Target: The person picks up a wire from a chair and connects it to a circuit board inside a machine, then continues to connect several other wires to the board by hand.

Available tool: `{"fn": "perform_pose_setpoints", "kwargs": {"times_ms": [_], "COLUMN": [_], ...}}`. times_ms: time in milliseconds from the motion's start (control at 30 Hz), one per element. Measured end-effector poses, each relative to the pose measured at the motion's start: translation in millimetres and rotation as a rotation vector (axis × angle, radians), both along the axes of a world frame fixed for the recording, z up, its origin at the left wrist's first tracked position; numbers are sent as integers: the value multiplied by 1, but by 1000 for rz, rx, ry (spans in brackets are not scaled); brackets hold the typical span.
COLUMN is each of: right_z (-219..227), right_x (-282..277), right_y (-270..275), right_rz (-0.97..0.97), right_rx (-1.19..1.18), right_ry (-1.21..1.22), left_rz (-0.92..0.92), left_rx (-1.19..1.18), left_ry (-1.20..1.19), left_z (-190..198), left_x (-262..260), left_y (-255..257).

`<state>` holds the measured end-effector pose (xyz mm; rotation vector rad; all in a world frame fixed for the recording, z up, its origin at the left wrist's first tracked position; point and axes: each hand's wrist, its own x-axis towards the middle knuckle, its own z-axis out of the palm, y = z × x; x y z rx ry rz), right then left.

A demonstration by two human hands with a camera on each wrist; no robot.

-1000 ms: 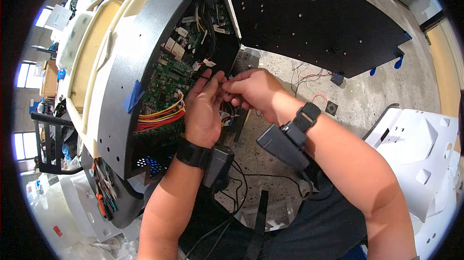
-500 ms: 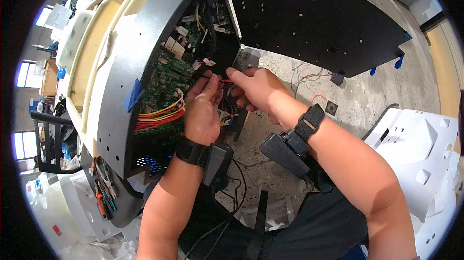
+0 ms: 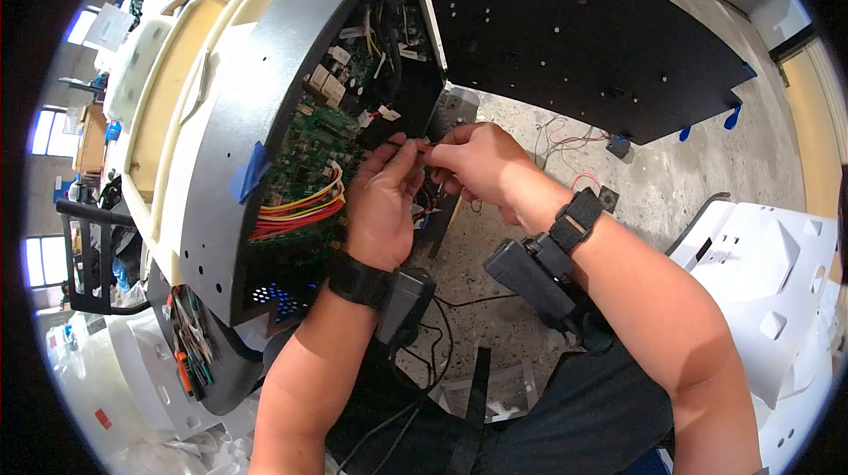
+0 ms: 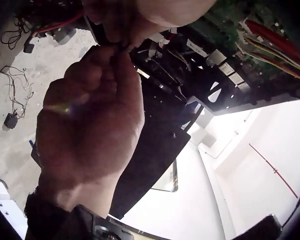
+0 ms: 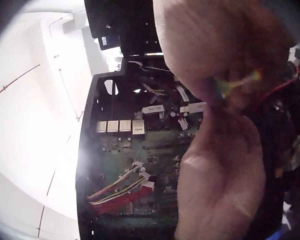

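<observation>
- The wire [image 3: 421, 153] runs between the fingertips of both hands, at the open side of the housing [image 3: 256, 86]; being thin and mostly covered, its end could be bent if it were pushed blind.
- The left hand [image 3: 382, 210] seems to have it pinched between thumb and fingers; too slack a grip could let it slip, too hard a one could damage it.
- The right hand [image 3: 484, 161] appears to pinch it too, close against the left fingertips (what exactly lies under them I cannot tell); an uneven pull between the two could strain the wire.
- The board [image 3: 305, 144] sits just beside the left fingers, so a knuckle or a bare wire end brushing it could disturb small parts.
- The bundle [image 3: 305, 215] of red and yellow leads is near the left wrist, where the strap [image 3: 360, 282] could snag it and tug its plugs.
- Cables [image 3: 450, 326] hang below the wrists; one catching could jerk a hand.
- The panel [image 3: 574, 42] stands open beyond the right hand, and swinging back could knock that arm.
</observation>
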<state>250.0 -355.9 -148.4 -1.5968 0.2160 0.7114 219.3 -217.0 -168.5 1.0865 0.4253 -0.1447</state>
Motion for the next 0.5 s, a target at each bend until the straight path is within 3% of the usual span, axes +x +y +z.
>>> {"fn": "perform_pose_setpoints", "kwargs": {"times_ms": [67,167,400,500], "right_z": [0,0,22,25], "right_x": [0,1,-9,-11], "right_y": [-5,-12,-28,-28], "right_rz": [27,293,196,203], "right_rx": [-35,-144,-74,-22], "right_ry": [-16,-134,-90,-203], "left_rz": [-15,-147,-3,83], "left_rx": [-15,80,385,412], "left_ry": [16,-22,37,26], "left_z": [-2,-3,13,31], "left_x": [-3,-9,-66,-94], "left_y": [-2,-1,8,10]}}
